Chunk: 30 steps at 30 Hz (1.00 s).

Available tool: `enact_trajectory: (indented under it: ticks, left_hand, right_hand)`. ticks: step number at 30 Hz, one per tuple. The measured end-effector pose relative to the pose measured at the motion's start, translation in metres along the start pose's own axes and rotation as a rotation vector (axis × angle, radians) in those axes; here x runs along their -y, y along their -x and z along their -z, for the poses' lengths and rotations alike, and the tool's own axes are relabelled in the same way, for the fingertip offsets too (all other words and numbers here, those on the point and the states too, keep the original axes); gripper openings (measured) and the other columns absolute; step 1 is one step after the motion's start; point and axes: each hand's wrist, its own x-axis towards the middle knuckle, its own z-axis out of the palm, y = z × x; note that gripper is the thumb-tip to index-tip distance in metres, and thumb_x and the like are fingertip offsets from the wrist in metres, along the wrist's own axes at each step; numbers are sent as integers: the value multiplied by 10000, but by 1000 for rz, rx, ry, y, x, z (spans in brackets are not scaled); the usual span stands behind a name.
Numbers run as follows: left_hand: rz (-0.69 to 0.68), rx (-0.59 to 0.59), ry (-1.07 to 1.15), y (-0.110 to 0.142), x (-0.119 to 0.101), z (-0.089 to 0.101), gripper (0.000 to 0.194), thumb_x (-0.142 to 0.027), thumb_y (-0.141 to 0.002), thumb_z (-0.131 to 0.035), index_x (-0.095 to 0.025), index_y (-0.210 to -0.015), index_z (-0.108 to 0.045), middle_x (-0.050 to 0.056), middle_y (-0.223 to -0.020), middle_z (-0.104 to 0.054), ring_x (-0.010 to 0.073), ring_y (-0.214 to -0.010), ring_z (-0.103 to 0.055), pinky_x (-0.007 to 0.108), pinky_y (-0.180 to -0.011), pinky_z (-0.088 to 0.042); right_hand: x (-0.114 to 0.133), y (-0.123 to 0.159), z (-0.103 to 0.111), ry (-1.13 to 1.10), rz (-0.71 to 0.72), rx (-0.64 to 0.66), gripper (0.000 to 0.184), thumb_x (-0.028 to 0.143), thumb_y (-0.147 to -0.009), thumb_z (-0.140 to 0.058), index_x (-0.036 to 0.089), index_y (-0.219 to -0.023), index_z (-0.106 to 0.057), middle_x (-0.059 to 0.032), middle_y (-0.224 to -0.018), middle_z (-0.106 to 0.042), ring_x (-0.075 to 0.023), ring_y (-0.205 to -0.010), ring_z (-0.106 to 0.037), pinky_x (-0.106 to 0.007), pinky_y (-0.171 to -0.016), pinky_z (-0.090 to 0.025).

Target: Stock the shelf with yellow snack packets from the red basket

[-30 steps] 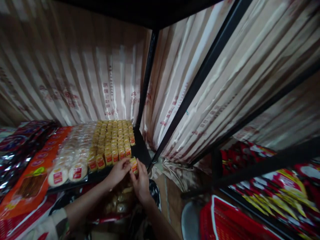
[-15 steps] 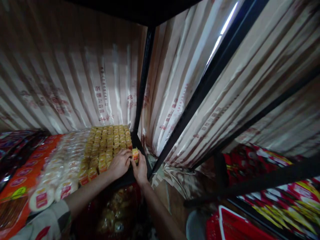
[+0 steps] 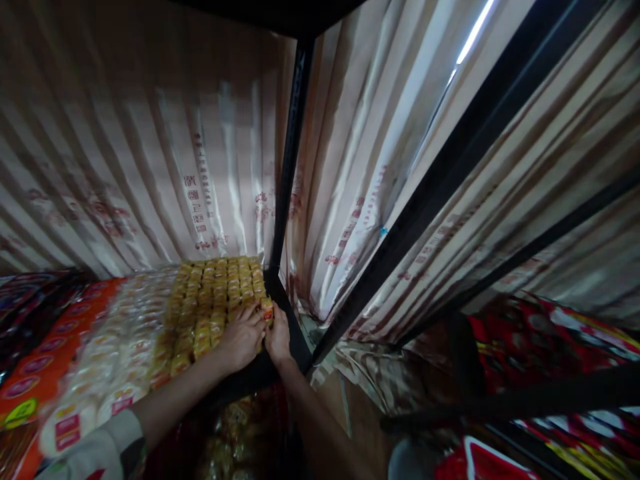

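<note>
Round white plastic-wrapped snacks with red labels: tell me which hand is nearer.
Left. The left hand is right of the round white plastic-wrapped snacks, by the yellow block-shaped packets; the right hand is farther right.

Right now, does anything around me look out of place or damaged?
One thing stands out: cloth lies crumpled on the floor, right of the shelf, while the curtains hang in long folds. The yellow packets sit in rows, with no spill visible.
</note>
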Motion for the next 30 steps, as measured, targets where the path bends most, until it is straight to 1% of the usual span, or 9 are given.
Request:
enact_trajectory:
  ticks: [4,8,12,16,19,22,25,27,30]
  left_hand:
    - [-10,-11,-15,-4,3,-5,293,-204,-853,-391,-176,-1048,-608,66,-1270,-543,251,-1306,-280,477,-1071,-249]
    - [15,31,-33,-10,1,-4,295,-202,-848,-398,-188,-1052,-611,62,-1251,-560,260,-1294,-300,481,-1066,-239]
    - [13,47,-59,-14,1,-3,297,-205,-847,-402,-162,-1042,-622,81,-1228,-576,271,-1283,-313,477,-1069,-231]
    - [-4,14,-94,-16,5,-10,325,-231,-848,-410,-138,-1101,-593,88,-1229,-572,282,-1272,-325,472,-1073,-230]
    - [-2,-6,-98,-16,6,-15,325,-251,-859,-399,-142,-1091,-599,82,-1225,-577,285,-1270,-326,476,-1076,-226]
    - [-24,-8,-95,-16,3,-16,318,-239,-868,-379,-148,-1068,-609,86,-1220,-578,266,-1270,-331,463,-1069,-243]
    - [-51,9,-94,-17,1,-15,353,-204,-863,-370,-120,-1148,-559,101,-1270,-537,251,-1281,-320,431,-1065,-261]
    - [-39,18,-110,-18,1,-15,381,-198,-856,-375,-92,-1189,-527,116,-1285,-522,261,-1279,-324,431,-1067,-256]
    - [-24,43,-150,-20,4,-15,362,-208,-844,-396,-85,-1141,-563,124,-1238,-558,278,-1254,-362,441,-1062,-256]
  right_hand:
    - [-3,1,2,41,37,16,536,72,-742,-428,88,-1278,-454,-153,-1134,-566,-246,-1071,-490,-384,-926,-410]
    - [-7,3,4,97,38,39,590,62,-721,-432,124,-1308,-432,-129,-1136,-576,-252,-1037,-493,-400,-919,-402]
    - [-10,3,0,31,64,49,669,23,-674,-403,137,-1333,-397,-115,-1155,-562,-230,-1054,-491,-374,-921,-410]
    - [-13,2,-4,-21,107,79,685,35,-667,-419,131,-1345,-380,-118,-1186,-547,-229,-1076,-486,-380,-950,-399]
    - [-17,2,-4,-32,114,96,666,41,-692,-418,125,-1352,-370,-125,-1215,-539,-230,-1104,-480,-390,-967,-396]
    - [-20,1,-2,-45,97,71,588,41,-737,-378,106,-1321,-418,-135,-1224,-543,-219,-1117,-489,-381,-977,-394]
    - [-19,-2,-1,-61,95,50,545,45,-733,-395,112,-1265,-491,-125,-1203,-567,-213,-1101,-510,-368,-972,-402]
    - [-17,-3,-1,-79,107,57,523,50,-726,-414,124,-1231,-528,-114,-1171,-591,-210,-1077,-528,-358,-954,-419]
    - [-15,-4,-1,-90,121,57,512,43,-728,-407,145,-1209,-548,-102,-1162,-596,-197,-1073,-532,-346,-946,-425]
